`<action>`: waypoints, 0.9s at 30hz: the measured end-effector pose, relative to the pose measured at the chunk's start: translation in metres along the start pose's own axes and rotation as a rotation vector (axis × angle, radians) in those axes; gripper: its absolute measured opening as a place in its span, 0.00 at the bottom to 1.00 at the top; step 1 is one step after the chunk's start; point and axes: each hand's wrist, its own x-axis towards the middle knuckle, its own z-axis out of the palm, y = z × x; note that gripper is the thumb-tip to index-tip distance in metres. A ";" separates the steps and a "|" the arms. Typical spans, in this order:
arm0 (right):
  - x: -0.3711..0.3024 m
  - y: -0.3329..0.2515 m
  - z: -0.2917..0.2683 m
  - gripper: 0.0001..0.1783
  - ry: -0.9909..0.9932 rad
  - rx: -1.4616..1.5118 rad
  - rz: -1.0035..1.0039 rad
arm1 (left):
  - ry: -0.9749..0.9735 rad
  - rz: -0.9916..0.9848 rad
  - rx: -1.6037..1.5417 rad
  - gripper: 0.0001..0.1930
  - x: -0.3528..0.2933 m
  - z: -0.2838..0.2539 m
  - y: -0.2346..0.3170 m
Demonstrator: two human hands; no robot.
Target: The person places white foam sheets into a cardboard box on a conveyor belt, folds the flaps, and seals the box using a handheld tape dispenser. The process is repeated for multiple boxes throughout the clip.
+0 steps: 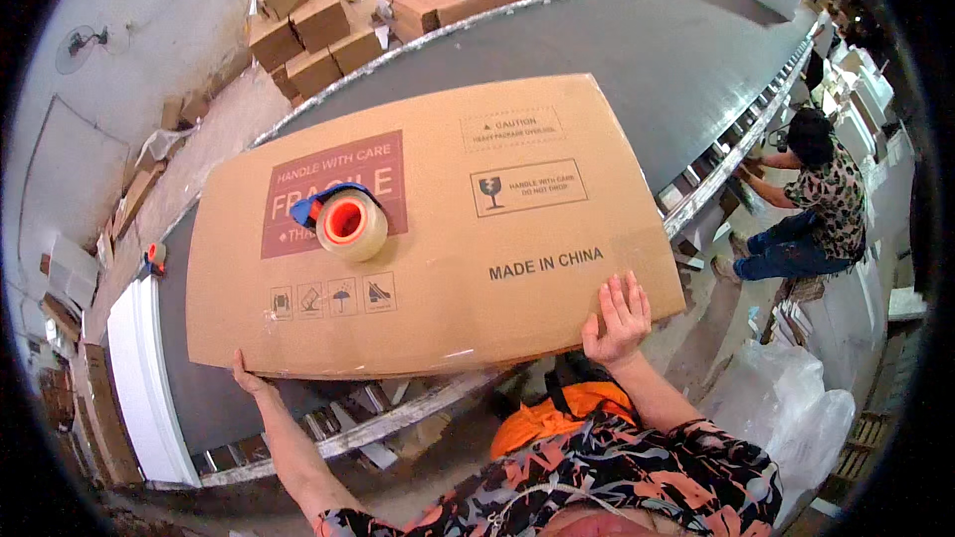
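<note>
A large flat cardboard box (pixel 438 308) lies across a grey conveyor belt in front of me, with a maroon printed panel and several handling symbols on its top. On that panel sits a tape dispenser (pixel 350 224) with a blue frame and a roll of clear tape on a red-orange core. My left hand (pixel 254 376) grips the near edge at the left corner, its fingers partly hidden by the box. My right hand (pixel 619 323) rests flat on the top near the right corner, fingers stretched out.
The conveyor belt (pixel 686 65) curves away behind the box, edged by rollers. White panels (pixel 144 378) stand at the left, with another tape dispenser (pixel 155 257) beyond. Stacked cartons (pixel 316 25) line the wall. A co-worker (pixel 821 184) bends beside the belt at right, near clear plastic wrap (pixel 786 403).
</note>
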 end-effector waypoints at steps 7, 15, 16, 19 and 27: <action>0.152 0.140 0.105 0.24 0.063 0.302 -0.201 | 0.211 0.177 0.201 0.34 -0.226 0.036 -0.057; 0.343 0.007 0.178 0.41 -0.808 0.891 -0.241 | -0.519 -0.379 0.830 0.44 -0.523 0.133 -0.065; 0.341 -0.030 0.191 0.43 -0.705 0.864 -0.352 | -0.753 -0.240 0.959 0.41 -0.522 0.139 -0.042; 0.315 -0.127 0.204 0.41 -0.782 0.980 -0.470 | -0.747 0.041 1.059 0.32 -0.516 0.143 0.000; 0.217 -0.203 0.173 0.26 -0.449 1.115 0.155 | -0.239 0.463 1.211 0.27 -0.299 0.080 0.073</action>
